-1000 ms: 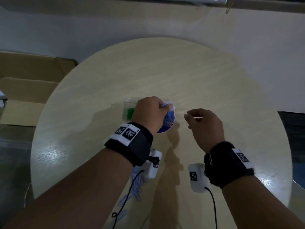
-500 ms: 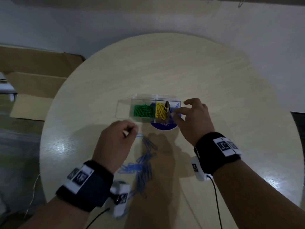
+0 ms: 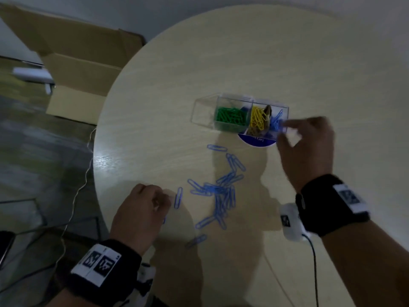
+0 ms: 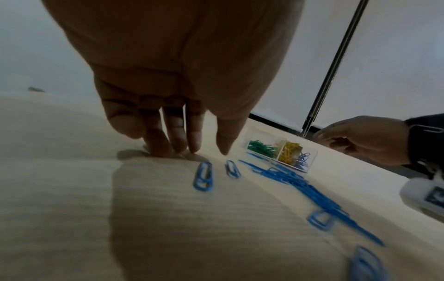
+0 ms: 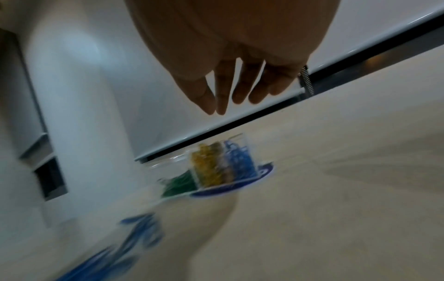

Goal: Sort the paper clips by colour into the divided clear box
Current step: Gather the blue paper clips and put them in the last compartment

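The divided clear box (image 3: 204, 111) stands mid-table with green clips (image 3: 231, 117), yellow clips (image 3: 257, 119) and blue clips (image 3: 276, 122) in separate compartments. My right hand (image 3: 284, 132) hovers at the box's right end over the blue compartment. In the right wrist view its fingers (image 5: 221, 106) hang straight and hold nothing. A loose pile of blue clips (image 3: 221, 193) lies nearer me. My left hand (image 3: 155, 202) touches the table with its fingertips (image 4: 173, 148), just left of a single blue clip (image 3: 178, 197); I see nothing pinched.
A round blue sticker (image 3: 256, 141) lies under the box's right end. An open cardboard box (image 3: 73, 63) stands on the floor beyond the round table's (image 3: 221, 63) left edge, where a thin cable (image 3: 84, 173) hangs. Stray blue clips (image 3: 217, 148) lie between pile and box.
My left hand has drawn back from the box to the near left of the table. My right hand has moved left to the box's right end and its fingers have opened.
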A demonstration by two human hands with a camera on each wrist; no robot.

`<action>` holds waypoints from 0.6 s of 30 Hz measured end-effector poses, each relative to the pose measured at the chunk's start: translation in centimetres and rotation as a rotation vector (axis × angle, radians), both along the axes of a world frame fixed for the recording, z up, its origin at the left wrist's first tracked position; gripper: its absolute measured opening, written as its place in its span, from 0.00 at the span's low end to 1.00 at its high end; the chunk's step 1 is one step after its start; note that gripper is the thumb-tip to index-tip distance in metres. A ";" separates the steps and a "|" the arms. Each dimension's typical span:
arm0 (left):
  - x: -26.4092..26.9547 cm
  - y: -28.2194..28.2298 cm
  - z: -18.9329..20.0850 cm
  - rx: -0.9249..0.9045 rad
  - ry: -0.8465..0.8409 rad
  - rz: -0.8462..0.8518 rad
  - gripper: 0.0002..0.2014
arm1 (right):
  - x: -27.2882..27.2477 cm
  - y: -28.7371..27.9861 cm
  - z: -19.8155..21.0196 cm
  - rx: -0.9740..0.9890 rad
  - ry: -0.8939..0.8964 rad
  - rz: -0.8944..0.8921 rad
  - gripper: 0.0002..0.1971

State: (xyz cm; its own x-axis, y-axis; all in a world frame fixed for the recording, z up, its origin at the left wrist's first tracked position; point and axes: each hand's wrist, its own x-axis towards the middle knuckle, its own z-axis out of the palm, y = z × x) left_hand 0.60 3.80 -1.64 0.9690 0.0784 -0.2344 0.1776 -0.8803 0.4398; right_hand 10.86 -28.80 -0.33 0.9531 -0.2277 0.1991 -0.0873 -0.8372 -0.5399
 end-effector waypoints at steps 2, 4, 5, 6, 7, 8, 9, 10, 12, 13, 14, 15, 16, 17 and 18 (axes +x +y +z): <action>-0.5 -0.8 -0.1 0.003 0.022 -0.018 0.12 | -2.0 2.5 -0.5 0.052 0.246 0.121 0.15; -1.1 -1.9 -0.2 -0.003 0.018 -0.108 0.11 | -3.1 5.0 -1.4 -0.037 0.501 0.271 0.28; -1.5 -2.3 -0.3 -0.004 0.001 -0.151 0.09 | -3.5 5.9 -1.7 -0.085 0.560 0.330 0.33; -1.7 -2.6 -0.4 -0.006 -0.013 -0.177 0.08 | -3.7 6.6 -1.8 -0.113 0.563 0.375 0.33; -1.8 -2.8 -0.5 -0.018 -0.023 -0.191 0.08 | -3.9 6.9 -1.9 -0.117 0.543 0.407 0.31; -1.6 -3.1 -0.7 -0.037 -0.031 -0.198 0.08 | -4.1 7.0 -2.0 -0.111 0.520 0.430 0.27; -1.3 -3.4 -1.0 -0.051 -0.042 -0.206 0.08 | -4.3 7.0 -2.1 -0.105 0.503 0.445 0.22; -0.8 -3.8 -1.1 -0.056 -0.049 -0.216 0.08 | -4.3 6.8 -2.2 -0.110 0.491 0.458 0.18; 0.7 -4.8 -1.5 -0.063 -0.064 -0.235 0.08 | -4.4 6.1 -2.2 -0.128 0.480 0.471 0.13; 1.5 -5.3 -1.7 -0.079 -0.075 -0.245 0.08 | -4.4 5.6 -2.2 -0.130 0.472 0.457 0.11; 2.2 -5.9 -1.8 -0.098 -0.084 -0.253 0.08 | -4.3 5.1 -2.1 -0.123 0.470 0.427 0.11; 2.9 -6.4 -1.9 -0.123 -0.094 -0.261 0.09 | -4.3 4.6 -2.0 -0.109 0.473 0.387 0.10; 3.4 -6.7 -1.8 -0.151 -0.107 -0.260 0.10 | -4.2 4.2 -2.0 -0.099 0.474 0.345 0.10; 3.8 -7.0 -1.8 -0.184 -0.119 -0.246 0.10 | -4.2 3.7 -2.1 -0.092 0.460 0.313 0.11; 4.1 -7.0 -1.6 -0.217 -0.130 -0.221 0.10 | -4.1 3.5 -2.2 -0.088 0.445 0.295 0.13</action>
State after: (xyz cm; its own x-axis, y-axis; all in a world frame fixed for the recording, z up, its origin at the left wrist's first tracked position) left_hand 4.75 -3.20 -3.22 0.9798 -0.1751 -0.0963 -0.0767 -0.7744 0.6281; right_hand 6.75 -25.34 -2.49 0.9708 0.0618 -0.2319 -0.0455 -0.9013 -0.4308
